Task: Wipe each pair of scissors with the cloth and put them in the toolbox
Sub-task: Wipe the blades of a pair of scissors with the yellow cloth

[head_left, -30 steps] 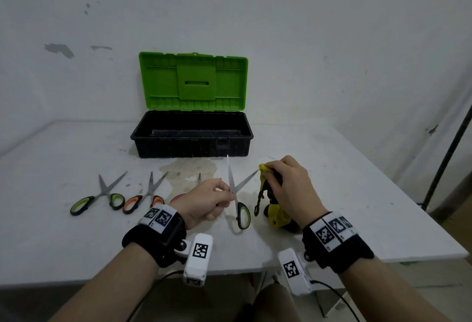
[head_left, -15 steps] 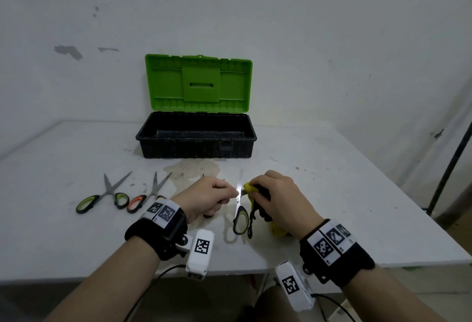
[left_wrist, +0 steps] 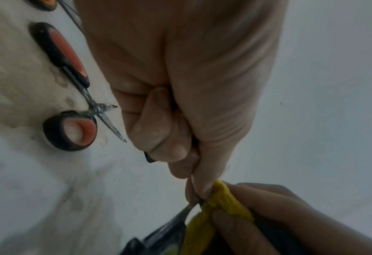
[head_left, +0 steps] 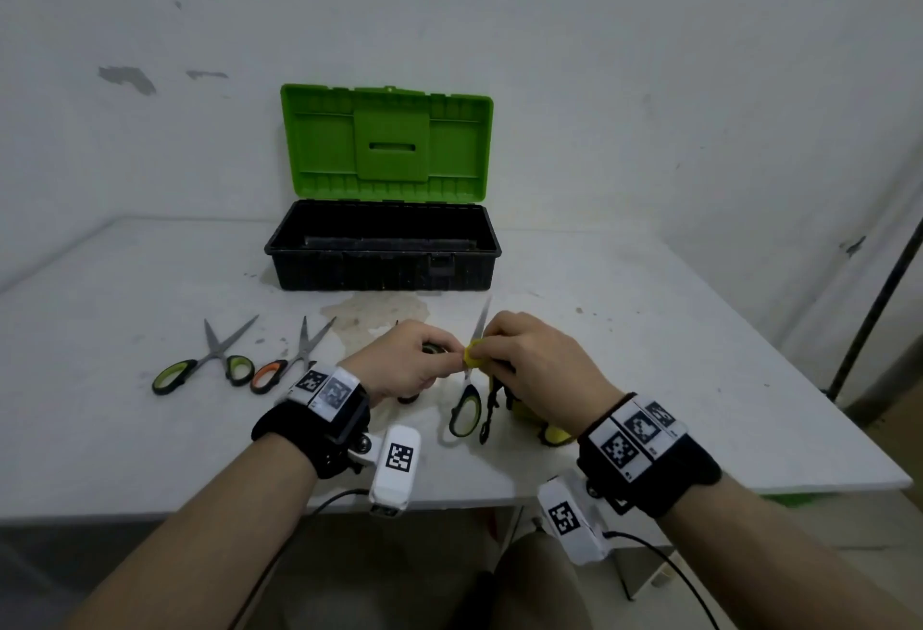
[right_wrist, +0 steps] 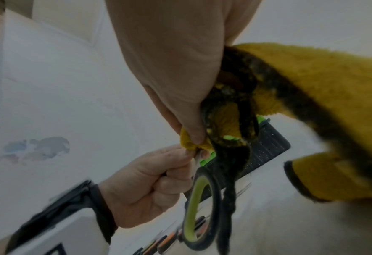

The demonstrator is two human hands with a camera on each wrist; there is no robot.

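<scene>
The left hand's fingers (left_wrist: 158,136) clench one blade and handle of the green-handled scissors (head_left: 467,404) at lower centre; the right hand (head_left: 537,369) pinches the yellow cloth (left_wrist: 222,198) round the other blade. A slip risks a cut (blades splayed), or a drop onto the bench (head_left: 649,354), short of the toolbox (head_left: 382,257).

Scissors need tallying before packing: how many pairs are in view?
4: green-handled pair far left; orange-handled pair beside it; second orange pair by the left hand; held pair being wiped. Toolbox interior partly hidden.
</scene>
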